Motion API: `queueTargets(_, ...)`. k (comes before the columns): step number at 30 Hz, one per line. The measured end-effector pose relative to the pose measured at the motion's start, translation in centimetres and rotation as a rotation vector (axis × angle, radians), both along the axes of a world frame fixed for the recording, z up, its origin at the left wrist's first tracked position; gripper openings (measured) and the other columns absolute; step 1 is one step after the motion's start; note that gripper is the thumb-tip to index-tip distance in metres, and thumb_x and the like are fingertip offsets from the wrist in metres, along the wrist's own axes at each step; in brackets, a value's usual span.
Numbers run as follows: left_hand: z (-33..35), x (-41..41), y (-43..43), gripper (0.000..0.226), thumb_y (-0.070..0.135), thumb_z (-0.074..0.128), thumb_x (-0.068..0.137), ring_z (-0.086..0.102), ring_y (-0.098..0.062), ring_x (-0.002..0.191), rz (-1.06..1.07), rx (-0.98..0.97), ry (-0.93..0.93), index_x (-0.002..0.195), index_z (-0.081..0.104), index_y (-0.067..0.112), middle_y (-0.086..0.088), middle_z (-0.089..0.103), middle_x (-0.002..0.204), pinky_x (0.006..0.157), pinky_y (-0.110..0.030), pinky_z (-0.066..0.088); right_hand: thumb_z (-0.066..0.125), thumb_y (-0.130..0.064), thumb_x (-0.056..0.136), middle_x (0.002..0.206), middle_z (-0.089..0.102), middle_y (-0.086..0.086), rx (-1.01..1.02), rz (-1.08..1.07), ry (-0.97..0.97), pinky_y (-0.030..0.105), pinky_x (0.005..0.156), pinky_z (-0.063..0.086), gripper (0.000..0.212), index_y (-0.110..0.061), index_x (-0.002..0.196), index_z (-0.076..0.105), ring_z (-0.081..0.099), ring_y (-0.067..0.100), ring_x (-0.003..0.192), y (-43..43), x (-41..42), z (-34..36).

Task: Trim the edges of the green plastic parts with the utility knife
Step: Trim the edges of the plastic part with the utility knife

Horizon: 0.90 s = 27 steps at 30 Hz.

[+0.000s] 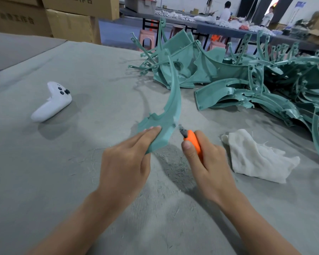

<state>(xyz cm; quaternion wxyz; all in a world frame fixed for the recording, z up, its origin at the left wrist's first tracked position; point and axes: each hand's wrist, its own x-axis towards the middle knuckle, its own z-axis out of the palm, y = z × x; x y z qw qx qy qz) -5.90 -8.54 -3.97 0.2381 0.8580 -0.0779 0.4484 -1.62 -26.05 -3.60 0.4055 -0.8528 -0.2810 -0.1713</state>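
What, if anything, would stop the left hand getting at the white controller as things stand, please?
Likely yes: only bare table lies between the left hand and the white controller, but that hand is gripping the green part.

Both forearms bare, converging on the green plastic part (170, 107). My left hand (124, 161) grips the part's near end, fingers laid flat over its top face, thumb out of sight. My right hand (209, 162), just right of that end, is wrapped round the utility knife (195, 142), thumb pressed along the handle, blade tip just beside the part's edge.
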Motion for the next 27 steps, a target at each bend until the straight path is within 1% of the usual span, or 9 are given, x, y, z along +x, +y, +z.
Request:
queueTargets(2,0.1,0.0,-0.2,0.043,0.005,0.043,0.078,0.060,-0.016,0.086,0.003,0.001,0.022,0.110,0.071,0.006,-0.006,0.074,0.098,0.071,-0.021,0.045,0.038,-0.057,0.097,0.055,0.038,0.001,0.148,-0.032,0.039,0.031,0.045,0.032,0.047,-0.016,0.076,0.042,0.036,0.010,0.045,0.1,0.2,0.2)
queueTargets(4,0.1,0.0,-0.2,0.044,0.005,0.043,0.075,0.066,-0.013,0.074,0.020,0.013,0.056,0.108,0.073,0.008,-0.004,0.075,0.096,0.068,-0.020,0.046,0.050,-0.057,0.092,0.056,0.039,-0.004,0.328,-0.009,0.116,0.031,0.045,0.032,0.041,-0.018,0.080,0.051,0.036,0.012,0.046,0.0,0.2,0.7)
queueTargets(7,0.3,0.0,-0.2,0.045,0.006,0.044,0.074,0.070,-0.014,0.079,0.017,0.046,0.099,0.108,0.073,0.011,-0.001,0.075,0.099,0.067,-0.020,0.046,0.068,-0.045,0.085,0.051,0.036,0.000,0.499,0.178,0.262,0.026,0.046,0.032,0.025,-0.027,0.103,0.068,0.034,0.015,0.042,-0.2,0.0,1.4)
queueTargets(10,0.3,0.0,-0.3,0.045,0.007,0.044,0.075,0.071,-0.015,0.090,-0.018,0.089,0.108,0.108,0.073,0.011,-0.001,0.074,0.104,0.074,-0.022,0.046,0.072,-0.027,0.087,0.049,0.028,0.014,0.501,0.357,0.352,0.023,0.041,0.031,0.027,-0.032,0.114,0.070,0.028,0.021,0.038,0.0,-0.4,1.7)
queueTargets(14,0.3,0.0,-0.4,0.045,0.007,0.044,0.073,0.068,-0.012,0.093,-0.041,0.101,0.124,0.107,0.073,0.011,0.001,0.074,0.104,0.076,-0.021,0.046,0.069,-0.022,0.085,0.051,0.026,0.019,0.509,0.371,0.380,0.022,0.040,0.029,0.014,-0.029,0.095,0.075,0.024,0.027,0.039,0.5,-0.5,1.7)
queueTargets(17,0.2,0.0,-0.4,0.045,0.007,0.043,0.074,0.067,-0.010,0.096,-0.053,0.094,0.131,0.108,0.073,0.012,0.002,0.074,0.105,0.077,-0.021,0.046,0.071,-0.014,0.083,0.046,0.030,0.012,0.549,0.338,0.371,0.023,0.040,0.028,0.013,-0.026,0.083,0.073,0.026,0.019,0.037,0.4,-0.3,1.5)
queueTargets(20,0.2,0.0,-0.5,0.044,0.007,0.044,0.075,0.067,-0.010,0.095,-0.064,0.082,0.131,0.108,0.073,0.012,0.001,0.074,0.104,0.076,-0.021,0.047,0.072,-0.013,0.082,0.045,0.033,0.003,0.565,0.331,0.374,0.022,0.041,0.029,0.014,-0.027,0.081,0.073,0.029,0.014,0.037,0.3,-0.2,1.5)
queueTargets(24,0.3,-0.1,-0.5,0.044,0.008,0.044,0.076,0.070,-0.013,0.092,-0.071,0.095,0.154,0.108,0.073,0.011,0.001,0.074,0.103,0.075,-0.022,0.048,0.074,-0.025,0.079,0.047,0.031,0.006,0.571,0.311,0.357,0.021,0.042,0.029,0.006,-0.031,0.078,0.072,0.029,0.014,0.038,0.4,-0.4,1.6)
queueTargets(27,0.4,-0.2,-0.5,0.042,0.009,0.044,0.078,0.069,-0.012,0.093,-0.083,0.098,0.145,0.108,0.073,0.011,0.002,0.074,0.104,0.078,-0.020,0.046,0.074,-0.021,0.081,0.050,0.035,0.002,0.590,0.263,0.383,0.023,0.040,0.025,0.013,-0.032,0.076,0.071,0.030,0.012,0.039,0.4,-0.4,1.6)
